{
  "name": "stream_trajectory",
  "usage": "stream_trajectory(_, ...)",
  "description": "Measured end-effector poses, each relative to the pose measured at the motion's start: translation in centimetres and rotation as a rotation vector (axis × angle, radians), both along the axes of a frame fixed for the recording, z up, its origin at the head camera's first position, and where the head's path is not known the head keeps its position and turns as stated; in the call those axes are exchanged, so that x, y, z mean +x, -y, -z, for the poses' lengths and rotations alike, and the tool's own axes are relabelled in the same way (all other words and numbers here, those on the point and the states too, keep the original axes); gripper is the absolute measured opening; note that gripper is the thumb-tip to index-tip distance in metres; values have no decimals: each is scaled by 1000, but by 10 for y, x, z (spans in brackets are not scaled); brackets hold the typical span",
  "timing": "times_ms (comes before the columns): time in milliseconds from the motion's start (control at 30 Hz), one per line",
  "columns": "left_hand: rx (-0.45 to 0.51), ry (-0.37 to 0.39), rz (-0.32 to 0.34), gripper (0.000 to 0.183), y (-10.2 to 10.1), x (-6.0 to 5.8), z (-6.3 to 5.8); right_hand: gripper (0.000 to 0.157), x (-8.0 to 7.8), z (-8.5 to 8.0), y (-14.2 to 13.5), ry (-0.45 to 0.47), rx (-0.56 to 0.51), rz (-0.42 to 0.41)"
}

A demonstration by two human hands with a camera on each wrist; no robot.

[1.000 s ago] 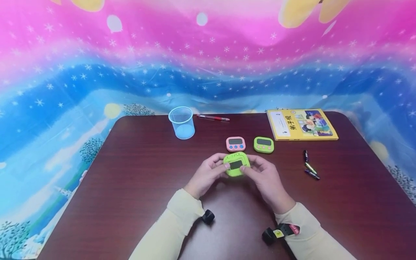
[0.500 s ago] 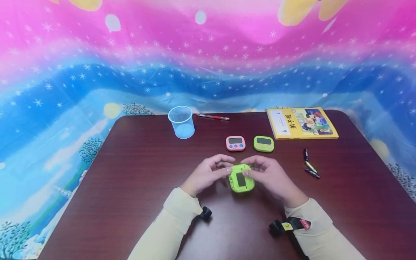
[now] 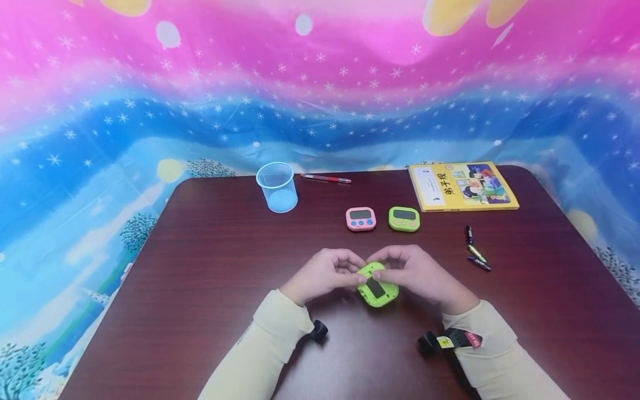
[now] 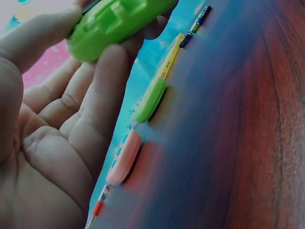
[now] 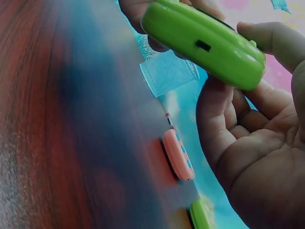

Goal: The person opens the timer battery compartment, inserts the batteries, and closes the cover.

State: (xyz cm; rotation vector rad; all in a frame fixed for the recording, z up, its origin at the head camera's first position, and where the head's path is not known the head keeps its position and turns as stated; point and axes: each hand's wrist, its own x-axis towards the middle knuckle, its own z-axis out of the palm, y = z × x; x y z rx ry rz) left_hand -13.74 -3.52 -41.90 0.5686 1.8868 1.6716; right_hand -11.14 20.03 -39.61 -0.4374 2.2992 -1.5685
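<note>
Both hands hold a green digital timer (image 3: 384,298) above the table, tilted, with a dark rectangle on the face turned up. My left hand (image 3: 322,276) pinches its left edge, thumb on top and fingers beneath. From the other side my right hand (image 3: 422,279) grips it, its thumb lying across the top face. In the left wrist view, the timer's rim (image 4: 112,33) has recesses moulded into it. The right wrist view shows a smooth rounded side (image 5: 214,55) with a small dark slot.
Beyond the hands lie a pink timer (image 3: 360,219) and another green timer (image 3: 404,219). Several small batteries (image 3: 477,254) are to the right, below a yellow book (image 3: 462,191). A blue mesh cup (image 3: 281,201) and a red pen (image 3: 327,178) are at the back.
The green timer has come nearer the person, slightly right, and been turned between the fingers. Both hands have moved with it; the right forearm has shifted rightward.
</note>
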Motion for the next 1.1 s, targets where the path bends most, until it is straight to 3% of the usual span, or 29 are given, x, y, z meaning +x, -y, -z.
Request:
stream_trajectory(167, 37, -9, -59, 24, 0, -1, 1, 34, 0, 2, 2, -16, -28, 79)
stream_trajectory(533, 288, 128, -237, 30, -5, -2, -2, 34, 4, 7, 17, -135, -248, 364)
stream_trajectory(700, 365, 228, -251, 29, -11, 1, -4, 36, 7, 9, 24, -122, -341, 455)
stream_trajectory(867, 435, 319, -259, 25, -20, 6, -3, 36, 11, 10, 29, -126, -376, 483)
stream_trajectory(1100, 403, 325, -231, 20, -25, 12, -3, 26, 13, 14, 36, -89, -350, 472)
